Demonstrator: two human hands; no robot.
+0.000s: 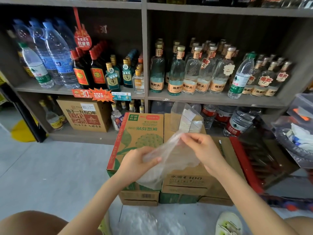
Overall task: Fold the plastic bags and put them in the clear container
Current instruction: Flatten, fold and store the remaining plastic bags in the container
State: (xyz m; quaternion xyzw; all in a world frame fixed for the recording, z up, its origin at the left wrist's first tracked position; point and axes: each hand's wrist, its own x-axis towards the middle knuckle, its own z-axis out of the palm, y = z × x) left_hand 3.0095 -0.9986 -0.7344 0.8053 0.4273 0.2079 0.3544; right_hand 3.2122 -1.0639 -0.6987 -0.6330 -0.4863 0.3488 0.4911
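on the left, the left hand (pixel 137 162) holds the lower end of a clear plastic bag (pixel 171 160). its fingers (pixel 152 161) are curled, with the thumb pressed over the film, pinching it. the bag runs up and to the right between the two hands, slack and crumpled, in the air above the cardboard boxes (pixel 140 133). its loose part hangs toward their near edge.

behind the bag, on the right-hand box, stands the clear container (pixel 179 116), with pale folded pieces inside. to its right, the right hand (pixel 202 147) pinches the bag's upper edge with its fingers (pixel 188 138) drawn together at the tips.

the step looks like straightening the bag before the first fold. it would go best by drawing the hands apart until the film is taut and the edges line up. then lay it flat on a box top and stroke the air out toward the open end. thin film likely slips and springs back, so each crease wants a firm press. fold narrow enough to fit the container.

more crumpled film (pixel 140 223) lies on the floor below.
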